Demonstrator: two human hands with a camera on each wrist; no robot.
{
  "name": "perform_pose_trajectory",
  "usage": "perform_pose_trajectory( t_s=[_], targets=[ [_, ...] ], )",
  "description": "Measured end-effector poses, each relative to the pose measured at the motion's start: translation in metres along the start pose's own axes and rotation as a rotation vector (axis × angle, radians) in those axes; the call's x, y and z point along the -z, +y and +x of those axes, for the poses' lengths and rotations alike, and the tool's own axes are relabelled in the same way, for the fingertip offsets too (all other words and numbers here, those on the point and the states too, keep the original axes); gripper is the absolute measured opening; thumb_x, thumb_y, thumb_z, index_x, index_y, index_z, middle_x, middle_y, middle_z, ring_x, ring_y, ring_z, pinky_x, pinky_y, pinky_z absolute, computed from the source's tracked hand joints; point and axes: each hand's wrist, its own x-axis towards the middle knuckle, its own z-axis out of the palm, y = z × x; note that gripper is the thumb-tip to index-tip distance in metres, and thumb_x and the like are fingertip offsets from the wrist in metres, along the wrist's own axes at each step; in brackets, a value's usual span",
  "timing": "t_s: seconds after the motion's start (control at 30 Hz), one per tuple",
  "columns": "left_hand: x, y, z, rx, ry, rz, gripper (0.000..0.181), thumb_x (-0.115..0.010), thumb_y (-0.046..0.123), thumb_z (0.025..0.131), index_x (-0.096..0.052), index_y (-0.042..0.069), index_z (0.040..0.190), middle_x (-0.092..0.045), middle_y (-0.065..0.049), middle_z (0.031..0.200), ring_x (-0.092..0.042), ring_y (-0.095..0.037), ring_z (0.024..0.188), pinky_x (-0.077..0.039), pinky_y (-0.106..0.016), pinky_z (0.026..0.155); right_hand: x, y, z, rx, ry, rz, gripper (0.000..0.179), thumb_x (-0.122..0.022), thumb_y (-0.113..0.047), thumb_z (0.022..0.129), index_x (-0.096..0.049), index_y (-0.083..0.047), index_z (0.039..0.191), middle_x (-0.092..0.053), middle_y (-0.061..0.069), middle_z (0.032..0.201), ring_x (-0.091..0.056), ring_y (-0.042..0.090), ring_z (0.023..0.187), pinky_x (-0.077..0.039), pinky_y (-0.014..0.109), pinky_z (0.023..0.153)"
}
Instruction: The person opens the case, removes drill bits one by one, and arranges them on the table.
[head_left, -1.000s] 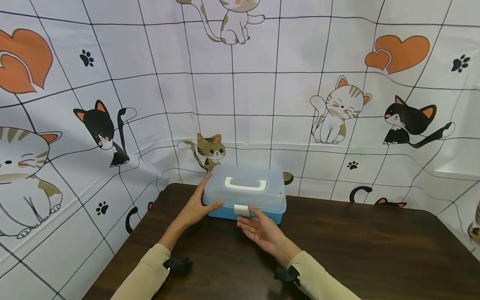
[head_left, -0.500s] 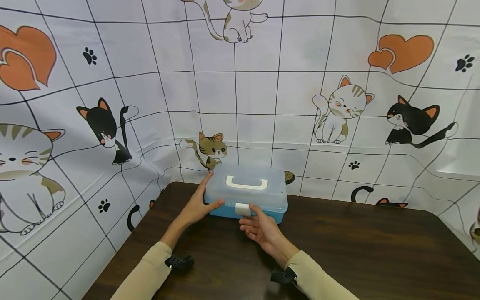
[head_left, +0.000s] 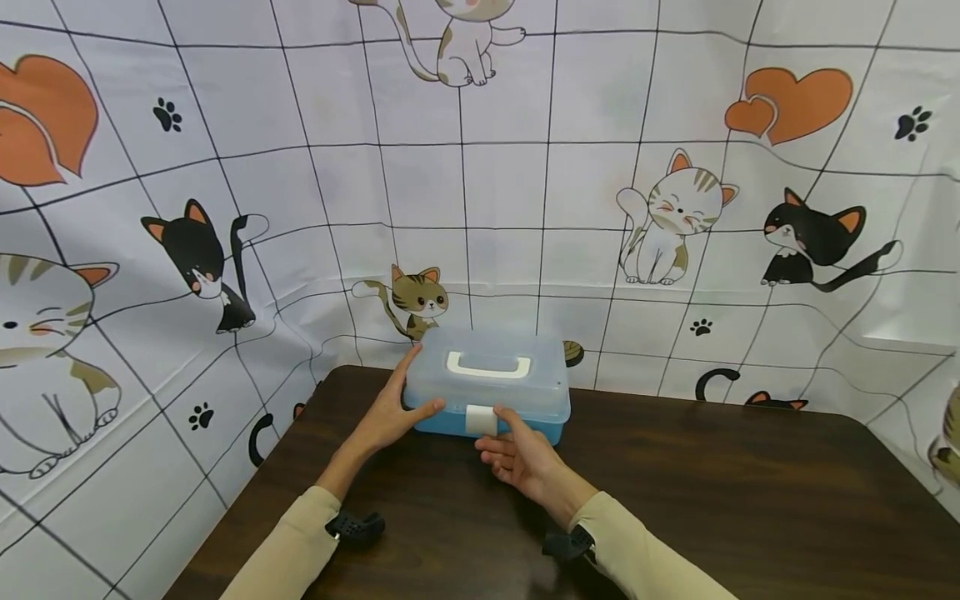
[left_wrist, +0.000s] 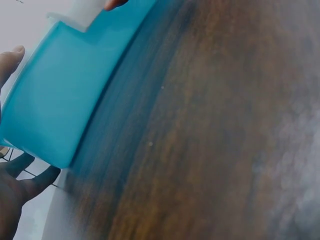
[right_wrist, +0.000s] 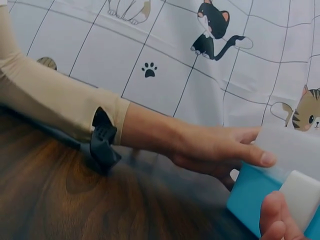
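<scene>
A storage box [head_left: 491, 390] with a blue base, a translucent lid and a white carry handle [head_left: 489, 367] stands closed at the table's back edge. My left hand [head_left: 390, 414] holds its left end, thumb on the front and the other fingers round the side. In the left wrist view, the blue base [left_wrist: 70, 90] lies between thumb and fingers. My right hand [head_left: 531, 465] touches the right edge of the white front latch [head_left: 480, 420] with its thumb. Its other fingers lie loosely bent below, apart from the box in the head view. The latch lies flat against the front.
The dark wooden table [head_left: 697, 492] stretches right and forward of the box. A white cloth [head_left: 510, 183] with cat drawings hangs directly behind it and along the left side. Dark straps with small devices sit on both wrists, over cream sleeves [head_left: 288, 542].
Both hands keep their places on the box and latch. The head view shifts slightly; nothing else visibly moves.
</scene>
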Motion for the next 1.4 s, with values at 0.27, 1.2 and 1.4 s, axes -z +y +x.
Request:
perform_pose_trajectory(
  t_s=[0.27, 1.2, 1.4],
  targets=[
    [0.0, 0.0, 0.0, 0.012, -0.001, 0.026, 0.102, -0.078, 0.048, 0.089, -0.01, 0.039, 0.164, -0.007, 0.006, 0.169, -0.017, -0.032, 0.151, -0.023, -0.068, 0.115, -0.002, -0.007, -0.002, -0.057, 0.001, 0.035, 0.072, -0.061, -0.056, 0.098, -0.05, 0.008, 0.131, -0.072, 0.007, 0.093, -0.064, 0.01, 0.07, -0.051, 0.021, 0.062],
    [0.001, 0.001, -0.002, 0.009, -0.003, -0.015, 0.102, -0.078, 0.044, 0.09, -0.012, 0.031, 0.165, -0.007, 0.003, 0.169, -0.019, -0.035, 0.15, -0.024, -0.069, 0.114, -0.008, -0.025, -0.012, -0.062, -0.04, -0.015, 0.072, -0.061, -0.056, 0.097, -0.053, 0.007, 0.131, -0.072, 0.005, 0.097, -0.063, 0.009, 0.073, -0.05, 0.017, 0.062],
    [0.001, 0.001, -0.002, -0.002, -0.001, -0.02, 0.1, -0.079, 0.035, 0.091, -0.011, 0.03, 0.165, -0.006, -0.002, 0.169, -0.015, -0.035, 0.151, -0.022, -0.07, 0.114, -0.007, -0.025, -0.012, -0.089, -0.033, 0.0, 0.077, -0.061, -0.062, 0.095, -0.053, 0.006, 0.132, -0.072, 0.006, 0.1, -0.065, 0.011, 0.078, -0.052, 0.018, 0.065]
  ],
)
